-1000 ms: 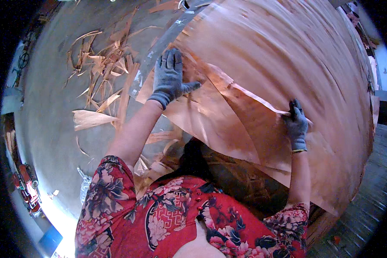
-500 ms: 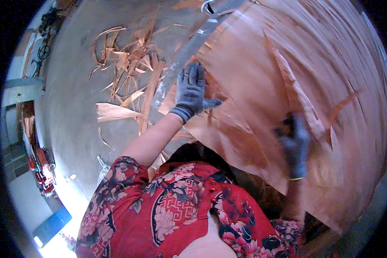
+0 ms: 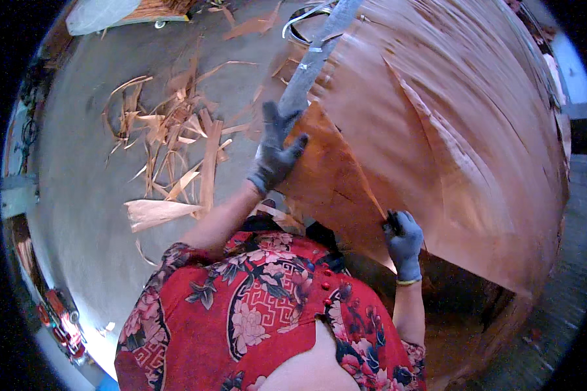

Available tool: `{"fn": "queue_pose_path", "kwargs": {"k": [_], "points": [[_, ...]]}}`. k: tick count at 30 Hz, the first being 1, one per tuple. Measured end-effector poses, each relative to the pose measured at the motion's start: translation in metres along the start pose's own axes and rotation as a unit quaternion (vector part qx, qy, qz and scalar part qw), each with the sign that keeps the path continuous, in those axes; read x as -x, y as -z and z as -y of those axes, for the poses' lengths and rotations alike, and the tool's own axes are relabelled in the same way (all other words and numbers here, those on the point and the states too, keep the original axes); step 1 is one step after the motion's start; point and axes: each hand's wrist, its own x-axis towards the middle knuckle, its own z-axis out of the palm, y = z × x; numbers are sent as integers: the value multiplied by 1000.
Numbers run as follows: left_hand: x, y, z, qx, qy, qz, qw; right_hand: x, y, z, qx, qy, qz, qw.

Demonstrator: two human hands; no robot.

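A large stack of thin, brown, wood-veneer-like sheets (image 3: 496, 137) fills the right side. Along its left edge lies a long grey straight bar (image 3: 310, 68). My left hand (image 3: 278, 156), in a grey glove, rests at the near end of the bar, thumb and fingers apart. My right hand (image 3: 406, 244), also gloved, pinches the corner of a darker veneer sheet (image 3: 329, 166). That sheet is lifted and folded over, with its edge running taut from the bar to my right fingertips. A raised split (image 3: 437, 124) crosses the stack farther right.
Torn veneer strips (image 3: 176, 140) lie heaped on the grey floor (image 3: 78, 163) at left. A black ring-shaped thing with a white band (image 3: 300, 29) lies by the bar's far end. Red machinery (image 3: 62, 319) stands at the lower left. Dark space (image 3: 463, 287) opens below the stack's near edge.
My right hand has moved left and now holds the sheet's corner, folded up. My left hand has shifted slightly left and down, its thumb raised off the sheet. The view has turned somewhat.
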Motion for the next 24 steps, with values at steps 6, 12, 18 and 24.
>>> {"fn": "queue_pose_path", "kwargs": {"k": [6, 12, 18, 24], "points": [[-24, 45, 32, 207, 48, -4, 977, 61, 7, 57, 17, -62, -80, 995], [-61, 36, 24, 73, -12, 26, 997, 60, -16, 72, 91, -102, -124, 983], [-83, 12, 2, 275, 8, 93, 957, 58, -41, 54, 18, -151, -52, 987], [-87, -2, 47, 179, 108, 92, 974, 41, -43, 55, 15, -111, 1, 994]]}}
